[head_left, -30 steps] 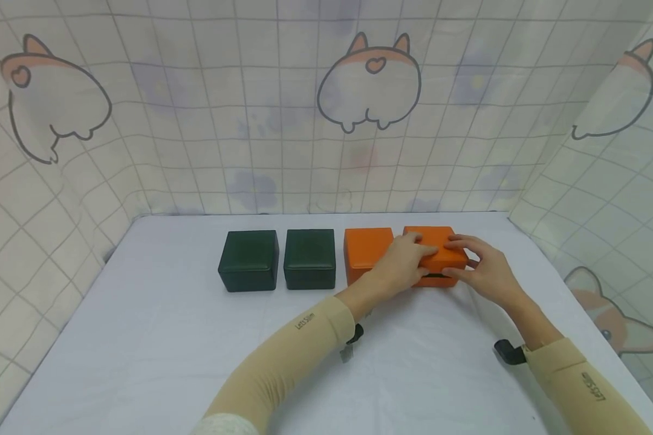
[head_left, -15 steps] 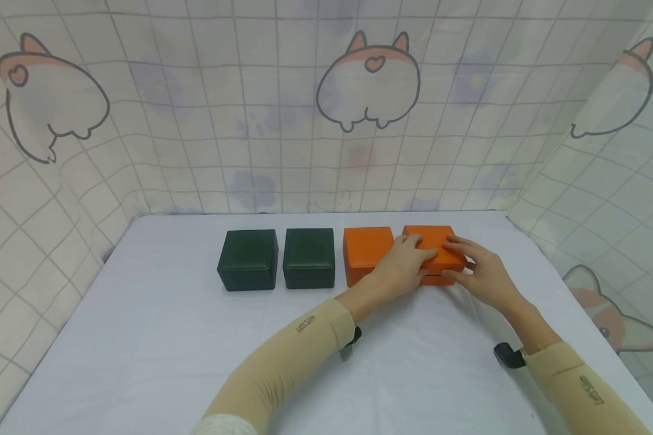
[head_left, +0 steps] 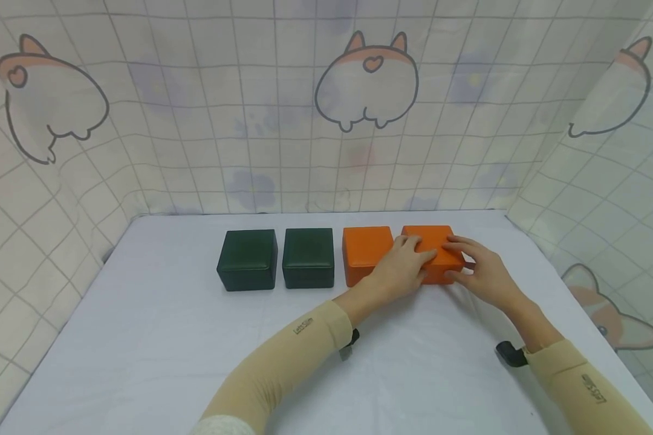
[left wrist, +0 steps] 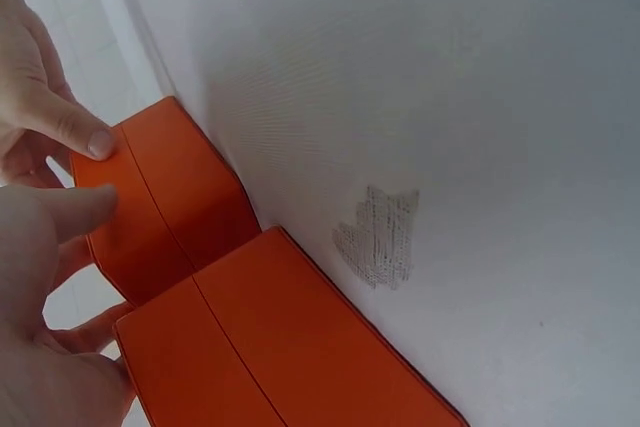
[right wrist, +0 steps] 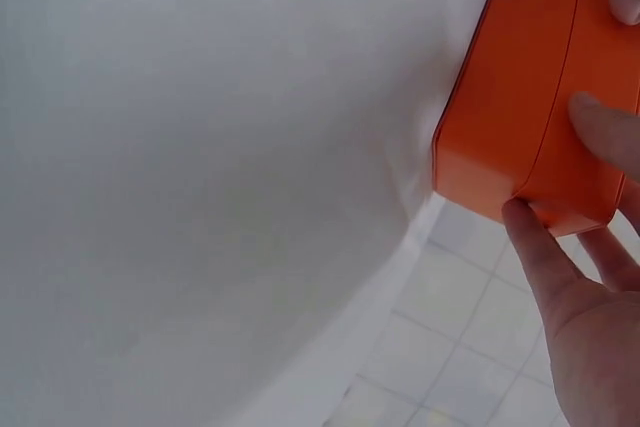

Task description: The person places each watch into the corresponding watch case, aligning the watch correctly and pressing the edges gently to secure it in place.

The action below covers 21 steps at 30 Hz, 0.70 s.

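Observation:
Two orange boxes stand side by side at the right of a row on the table. My left hand [head_left: 399,269] holds the left side of the rightmost orange box [head_left: 434,232], its thumb on the front and fingers over the top. On the same box's right side, my right hand [head_left: 487,275] grips with thumb at the front and fingertips on the lid. The box's lid sits flush on its base, with only a thin seam visible across the orange box [right wrist: 510,77] in the right wrist view. Beneath my left wrist is the other orange box [head_left: 366,244], its lid down, partly covered.
Two dark green boxes, the far-left green box [head_left: 247,260] and its neighbour green box [head_left: 308,258], stand left of the orange ones with lids down. A white cloth covers the table [head_left: 158,338]. Behind it hangs a grid-patterned curtain [head_left: 283,121] with dog drawings.
The rightmost orange box's lid has come down: the dark gap along its front narrowed and is now gone. Both hands sank slightly with it and stay on the box.

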{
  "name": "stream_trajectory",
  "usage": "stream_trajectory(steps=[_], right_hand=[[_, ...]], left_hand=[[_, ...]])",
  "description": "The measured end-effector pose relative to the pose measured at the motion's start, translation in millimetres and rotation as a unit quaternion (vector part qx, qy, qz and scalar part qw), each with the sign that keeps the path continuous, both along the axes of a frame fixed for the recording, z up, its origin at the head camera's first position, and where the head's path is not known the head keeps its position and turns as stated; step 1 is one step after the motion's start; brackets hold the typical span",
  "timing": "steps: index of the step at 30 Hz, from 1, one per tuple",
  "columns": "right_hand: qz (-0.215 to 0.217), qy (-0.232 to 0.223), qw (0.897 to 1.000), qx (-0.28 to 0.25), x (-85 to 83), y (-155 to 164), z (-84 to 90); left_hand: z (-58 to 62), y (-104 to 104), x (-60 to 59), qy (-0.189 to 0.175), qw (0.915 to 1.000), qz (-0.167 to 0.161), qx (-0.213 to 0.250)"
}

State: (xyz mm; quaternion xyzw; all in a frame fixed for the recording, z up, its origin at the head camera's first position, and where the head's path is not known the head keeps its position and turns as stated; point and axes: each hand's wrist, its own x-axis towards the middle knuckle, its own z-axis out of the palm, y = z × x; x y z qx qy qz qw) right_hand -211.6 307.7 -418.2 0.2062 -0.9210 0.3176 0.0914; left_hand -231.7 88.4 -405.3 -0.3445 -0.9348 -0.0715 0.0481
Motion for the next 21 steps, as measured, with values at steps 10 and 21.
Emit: stream_trajectory(steps=[10,21], right_hand=[[0.009,0.005,1.000,0.013,0.4,9.5,-1.4],[-0.023,-0.063,0.998,0.020,1.2,16.7,6.3]], left_hand=[[-2.2,-18.6,2.4,-0.048,0.9926,-0.039,0.105],[1.7,-49.4,2.5,-0.046,0.9845,-0.084,0.147]])
